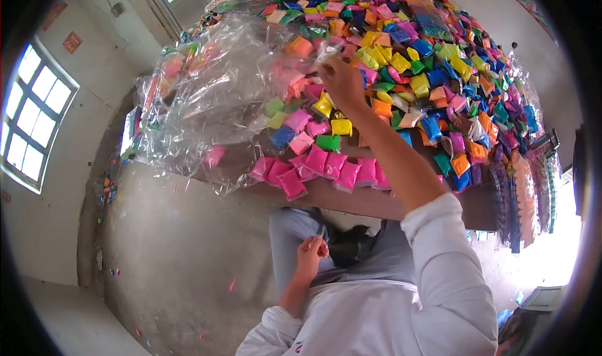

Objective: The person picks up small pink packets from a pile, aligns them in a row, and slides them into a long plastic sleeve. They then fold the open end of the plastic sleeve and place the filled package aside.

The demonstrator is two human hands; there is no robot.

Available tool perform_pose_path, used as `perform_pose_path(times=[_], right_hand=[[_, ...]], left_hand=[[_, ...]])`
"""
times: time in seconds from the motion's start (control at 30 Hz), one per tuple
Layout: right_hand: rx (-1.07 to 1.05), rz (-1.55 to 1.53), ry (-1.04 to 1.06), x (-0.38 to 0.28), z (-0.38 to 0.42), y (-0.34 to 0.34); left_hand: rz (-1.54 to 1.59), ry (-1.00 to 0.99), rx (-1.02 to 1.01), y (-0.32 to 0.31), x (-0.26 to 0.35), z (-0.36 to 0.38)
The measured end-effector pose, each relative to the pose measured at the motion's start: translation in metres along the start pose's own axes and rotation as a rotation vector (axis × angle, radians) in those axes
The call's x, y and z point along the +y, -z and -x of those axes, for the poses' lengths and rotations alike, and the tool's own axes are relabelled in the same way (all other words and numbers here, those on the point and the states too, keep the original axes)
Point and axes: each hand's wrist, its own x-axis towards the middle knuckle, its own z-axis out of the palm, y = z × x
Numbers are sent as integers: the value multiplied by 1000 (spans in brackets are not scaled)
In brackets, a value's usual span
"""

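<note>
The right hand [342, 83] is pinching clear plastic [219, 74] among colorful packets [401, 61]. Nearer, the left hand [309, 254] is curling over the lap [357, 273]; its contents are unclear.

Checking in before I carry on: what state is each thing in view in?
Right hand: fingers bent, grip unclear
Left hand: loosely curled, contents unclear
Clear plastic: crumpled, spread out
Pink packets: plump, lying in a row
Mixed-colour packets: heaped loosely
Sleeves: pushed up
Window: open or shut unclear
</note>
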Motion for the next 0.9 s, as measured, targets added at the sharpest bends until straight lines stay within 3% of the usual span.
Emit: perform_pose_path(times=[0.2,0.33,0.4,0.47,0.5,0.57,0.63,0.7,0.77,0.8,0.87,0.9], right_hand=[[36,200,100,12,75,58],[-119,22,99,-3,91,86],[-164,94,39,4,97,85],[-175,339,186,5,100,87],[-176,331,185,3,104,87],[-31,242,458,-1,109,86],[-28,204,443,-3,114,79],[-15,162,426,4,116,72],[-146,85,218,20,109,65],[-136,78,215,22,100,67],[-351,-597,-330,27,75,71],[-344,-736,-366,46,66,58]], left_hand=[[-56,3,-100,-2,-9,-9],[-112,35,-135,-12,-7,-13],[-128,7,-124,-14,-6,-11],[-145,-20,-105,-15,-3,-6],[-232,-89,-73,-17,5,1],[-321,-156,-37,-20,22,5],[-600,-368,-52,-25,51,-2],[-966,-624,115,-61,114,3],[-983,-809,83,-79,168,-8],[-993,-902,133,-89,189,-18],[-1014,-999,174,-108,218,-32],[-957,-934,151,-117,228,-37]])
